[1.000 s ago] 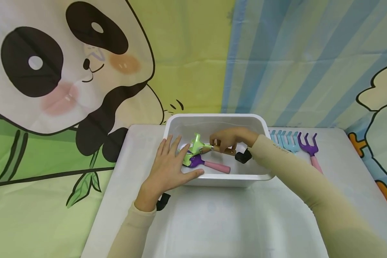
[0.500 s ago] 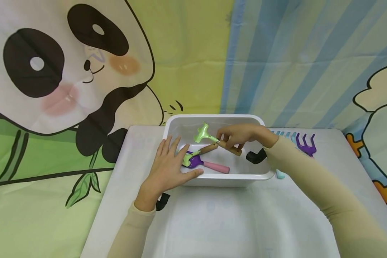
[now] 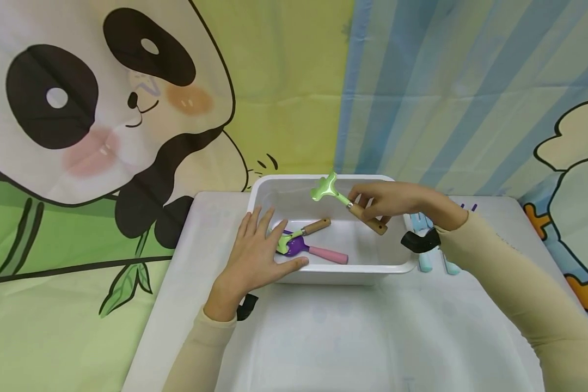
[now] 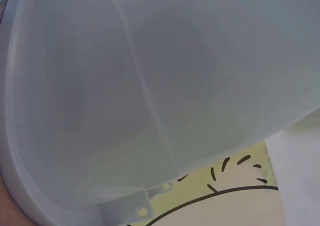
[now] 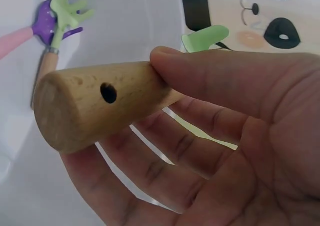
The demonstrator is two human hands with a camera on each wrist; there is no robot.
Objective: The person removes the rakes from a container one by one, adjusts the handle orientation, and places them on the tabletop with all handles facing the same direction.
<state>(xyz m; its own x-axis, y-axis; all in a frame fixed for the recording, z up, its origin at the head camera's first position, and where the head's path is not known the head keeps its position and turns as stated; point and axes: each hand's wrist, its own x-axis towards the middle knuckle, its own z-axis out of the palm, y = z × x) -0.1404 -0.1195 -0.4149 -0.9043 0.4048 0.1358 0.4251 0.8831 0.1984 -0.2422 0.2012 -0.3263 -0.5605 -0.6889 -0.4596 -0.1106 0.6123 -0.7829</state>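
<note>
My right hand (image 3: 389,197) grips the wooden handle of a small garden rake (image 3: 367,218) with a green metal head. It holds the rake raised over the right half of a white plastic bin (image 3: 353,269), head toward the back left. In the right wrist view, thumb and fingers wrap the handle (image 5: 100,103), which has a hole near its end. My left hand (image 3: 255,250) lies across the bin's left front corner, fingers spread. Inside lie a green garden fork (image 3: 316,226) with a wooden handle and a purple tool (image 3: 328,254) with a pink handle, overlapping. The left hand partly covers their heads.
Light blue garden forks (image 3: 425,262) lie on the white table (image 3: 323,337) right of the bin, partly covered by my right arm. Purple tine tips show beyond that arm. A printed cloth (image 3: 284,98) hangs right behind the table. The bin's pale wall (image 4: 150,85) fills the left wrist view.
My right hand has lifted the green rake off the pile in the bin and carried it up and to the right. My left hand has stayed in place.
</note>
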